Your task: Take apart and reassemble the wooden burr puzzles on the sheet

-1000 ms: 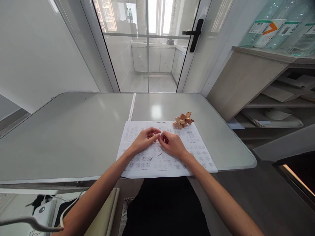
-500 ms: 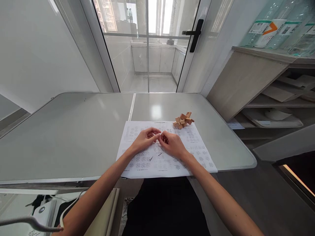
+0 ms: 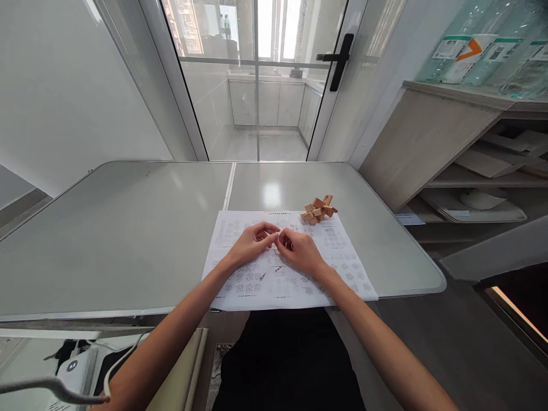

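Note:
My left hand (image 3: pixel 252 242) and my right hand (image 3: pixel 301 250) rest on a printed sheet (image 3: pixel 342 257) of small diagrams, fingertips meeting at the middle. Both hands have curled fingers pinched together; whether anything is between them is too small to make out. A wooden interlocking puzzle (image 3: pixel 318 209) sits on the sheet's far right corner, a short way beyond my right hand and untouched.
The sheet lies on a grey folding table (image 3: pixel 120 234) with a seam down its middle. A shelf unit (image 3: pixel 432 137) with papers stands to the right. A glass door (image 3: pixel 257 80) is behind the table. A white device and cable (image 3: pixel 77 365) lie low at left.

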Demonstrator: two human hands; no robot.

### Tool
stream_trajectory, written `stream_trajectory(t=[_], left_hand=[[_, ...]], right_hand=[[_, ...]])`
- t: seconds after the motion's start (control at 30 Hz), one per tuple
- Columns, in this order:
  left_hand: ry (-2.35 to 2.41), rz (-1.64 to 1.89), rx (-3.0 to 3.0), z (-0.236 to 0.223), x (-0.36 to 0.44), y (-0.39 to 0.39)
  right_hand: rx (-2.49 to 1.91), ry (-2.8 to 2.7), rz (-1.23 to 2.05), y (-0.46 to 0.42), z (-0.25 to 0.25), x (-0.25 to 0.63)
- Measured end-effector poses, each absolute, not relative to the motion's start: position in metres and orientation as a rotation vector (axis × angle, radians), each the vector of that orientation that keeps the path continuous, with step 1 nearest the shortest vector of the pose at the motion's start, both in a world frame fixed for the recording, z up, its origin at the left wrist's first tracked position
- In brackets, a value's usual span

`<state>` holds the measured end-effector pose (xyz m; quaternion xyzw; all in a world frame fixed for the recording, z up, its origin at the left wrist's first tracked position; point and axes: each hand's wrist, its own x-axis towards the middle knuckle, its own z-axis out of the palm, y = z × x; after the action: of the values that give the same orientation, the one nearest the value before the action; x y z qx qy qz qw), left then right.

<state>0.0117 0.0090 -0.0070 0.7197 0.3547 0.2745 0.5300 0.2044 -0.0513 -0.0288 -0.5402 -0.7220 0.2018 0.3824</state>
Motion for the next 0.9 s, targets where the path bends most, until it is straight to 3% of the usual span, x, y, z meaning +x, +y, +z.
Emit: stream_trajectory(t=[0.9], left_hand=[[0.867,0.663,1.736,-0.0062,0.0132,0.0082]], right_hand=[[-1.392,-1.762,0.441,-0.0496,-0.03,0.2054]])
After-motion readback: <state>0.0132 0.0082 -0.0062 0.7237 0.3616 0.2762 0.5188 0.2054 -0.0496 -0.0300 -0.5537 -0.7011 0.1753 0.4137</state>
